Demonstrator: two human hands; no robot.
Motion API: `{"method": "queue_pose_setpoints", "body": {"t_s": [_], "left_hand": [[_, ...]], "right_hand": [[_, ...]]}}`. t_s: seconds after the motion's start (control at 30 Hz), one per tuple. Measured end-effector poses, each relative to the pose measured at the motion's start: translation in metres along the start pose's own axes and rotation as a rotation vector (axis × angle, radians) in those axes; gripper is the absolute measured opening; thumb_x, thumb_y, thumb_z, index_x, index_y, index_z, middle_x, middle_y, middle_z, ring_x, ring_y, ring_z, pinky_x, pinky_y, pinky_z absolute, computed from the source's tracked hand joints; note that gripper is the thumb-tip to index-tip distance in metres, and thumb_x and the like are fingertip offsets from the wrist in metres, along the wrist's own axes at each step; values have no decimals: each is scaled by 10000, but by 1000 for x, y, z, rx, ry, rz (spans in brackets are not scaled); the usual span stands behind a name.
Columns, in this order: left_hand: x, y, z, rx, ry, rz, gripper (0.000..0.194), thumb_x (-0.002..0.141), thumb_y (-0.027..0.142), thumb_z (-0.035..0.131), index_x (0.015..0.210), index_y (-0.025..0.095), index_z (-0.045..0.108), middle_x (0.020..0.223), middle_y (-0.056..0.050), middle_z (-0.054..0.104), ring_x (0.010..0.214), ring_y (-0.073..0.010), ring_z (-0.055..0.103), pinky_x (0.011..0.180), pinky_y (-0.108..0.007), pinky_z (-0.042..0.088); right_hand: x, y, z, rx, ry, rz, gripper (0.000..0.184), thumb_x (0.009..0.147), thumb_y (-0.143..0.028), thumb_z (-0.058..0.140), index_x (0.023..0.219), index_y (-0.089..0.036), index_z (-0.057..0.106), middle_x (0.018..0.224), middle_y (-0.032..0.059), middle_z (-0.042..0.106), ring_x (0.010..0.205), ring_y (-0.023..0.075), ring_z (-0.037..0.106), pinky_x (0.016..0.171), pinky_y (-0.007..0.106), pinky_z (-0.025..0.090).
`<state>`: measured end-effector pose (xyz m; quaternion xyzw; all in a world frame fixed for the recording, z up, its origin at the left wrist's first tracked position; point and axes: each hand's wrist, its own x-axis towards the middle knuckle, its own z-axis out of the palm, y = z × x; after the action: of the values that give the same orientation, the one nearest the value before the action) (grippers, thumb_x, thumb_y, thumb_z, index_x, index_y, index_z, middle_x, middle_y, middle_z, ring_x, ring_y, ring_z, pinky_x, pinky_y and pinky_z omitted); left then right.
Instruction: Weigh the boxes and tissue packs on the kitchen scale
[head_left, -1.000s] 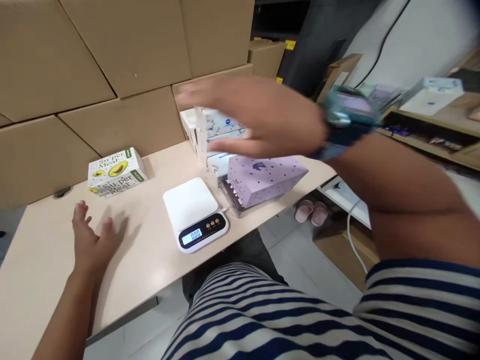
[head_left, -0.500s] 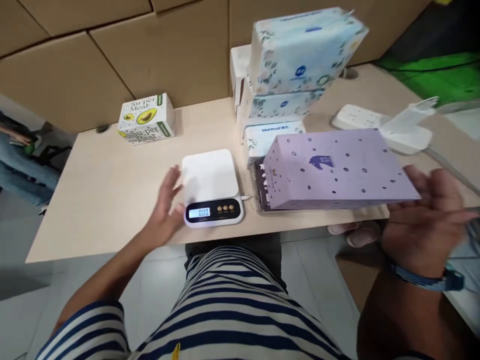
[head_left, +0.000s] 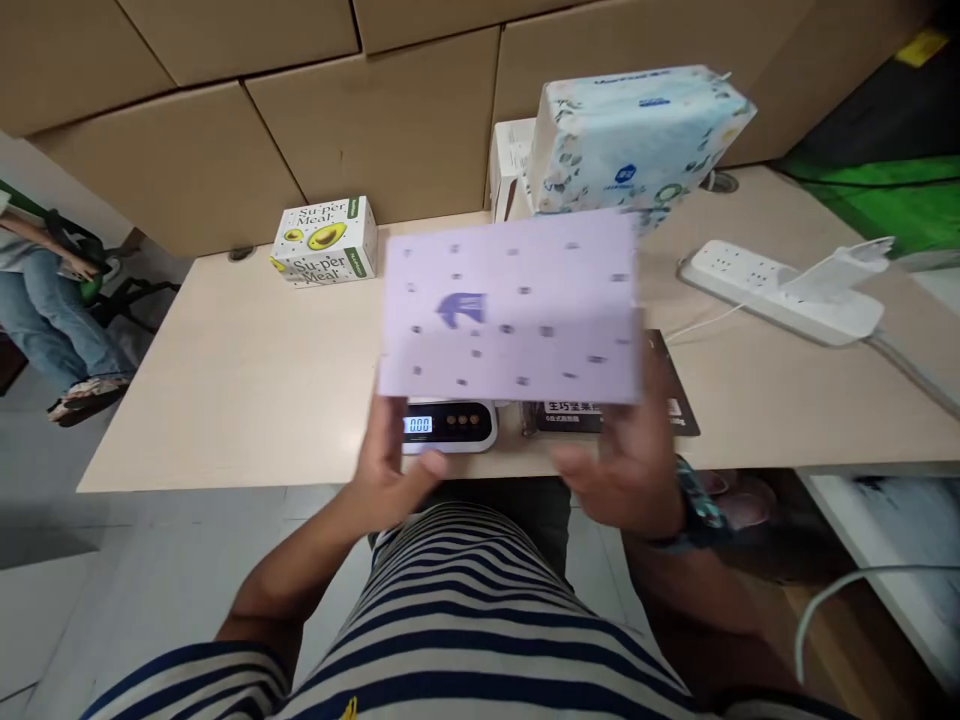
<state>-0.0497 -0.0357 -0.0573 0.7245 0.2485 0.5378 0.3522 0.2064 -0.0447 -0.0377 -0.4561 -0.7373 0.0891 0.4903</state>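
Your two hands are nearest, the left hand (head_left: 386, 480) and the right hand (head_left: 637, 465), both half curled, with fingers at the ends of one lilac box (head_left: 517, 325) and thumbs spread away on the near side; you have hold of it between them. The box lies just beyond your thumbs, touching both hands, raised above the table (head_left: 187, 400) and hiding most of one white scale (head_left: 454, 435), whose display reads 0.00. One dark package (head_left: 574, 420) lies right of the scale, partly behind your right hand. Farther off come one power strip (head_left: 780, 290) on the right, one Su-per Meal box (head_left: 326, 240) on the left, and, between them, one floral tissue pack (head_left: 637, 150) with part of another beneath
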Motion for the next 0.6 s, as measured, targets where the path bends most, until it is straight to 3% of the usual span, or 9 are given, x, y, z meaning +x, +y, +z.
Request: {"method": "queue_pose_setpoints", "body": {"t_s": [0.1, 0.2, 0.3, 0.37, 0.5, 0.6], "left_hand": [[-8, -13, -41, 46, 132, -119, 670, 1121, 505, 621, 1740, 305, 460, 1707, -92, 597, 1598, -236, 577, 1361, -333, 480], [-17, -29, -61, 70, 110, -253, 638, 1115, 560, 588, 1709, 346, 501, 1711, -103, 592, 1630, -298, 545, 1382, -480, 477], [-19, -38, -72, 59, 84, -345, 647, 1070, 601, 649, 1672, 383, 551, 1766, -79, 542, 1693, -332, 467, 1432, -568, 394], [-13, -40, -80, 20, 132, -406, 581, 1074, 606, 644, 1607, 375, 622, 1744, -74, 574, 1662, -333, 513, 1404, -606, 434], [12, -47, -95, -48, 234, -524, 625, 1074, 743, 555, 1492, 295, 681, 1703, -138, 612, 1561, -390, 611, 1174, -647, 635], [29, -55, -99, -6, 226, -574, 801, 1024, 884, 488, 1513, 265, 627, 1749, -183, 541, 1586, -413, 579, 1174, -633, 626]], "right_hand": [[8, -9, 44, -169, 18, -29, 856, 1140, -474, 515, 1840, -255, 74, 1724, 211, 558, 1547, 340, 644, 1157, 544, 686], [19, -7, 67, -309, -31, -40, 758, 1143, -327, 507, 1820, -222, 183, 1638, 210, 649, 1462, 342, 714, 1047, 520, 734], [25, 3, 64, -387, -137, -62, 602, 1138, -379, 532, 1718, -235, 455, 1635, 176, 661, 1429, 362, 734, 1033, 537, 732], [28, 10, 55, -419, -172, -94, 536, 1131, -446, 555, 1627, -244, 584, 1589, 163, 702, 1402, 360, 750, 1099, 566, 699], [32, 19, 42, -405, -201, -135, 549, 1128, -492, 561, 1613, -238, 601, 1537, 145, 744, 1458, 343, 714, 1246, 610, 594], [35, 23, 37, -388, -249, -118, 616, 1121, -575, 548, 1650, -261, 561, 1546, 126, 741, 1464, 347, 708, 1265, 638, 563]]}}
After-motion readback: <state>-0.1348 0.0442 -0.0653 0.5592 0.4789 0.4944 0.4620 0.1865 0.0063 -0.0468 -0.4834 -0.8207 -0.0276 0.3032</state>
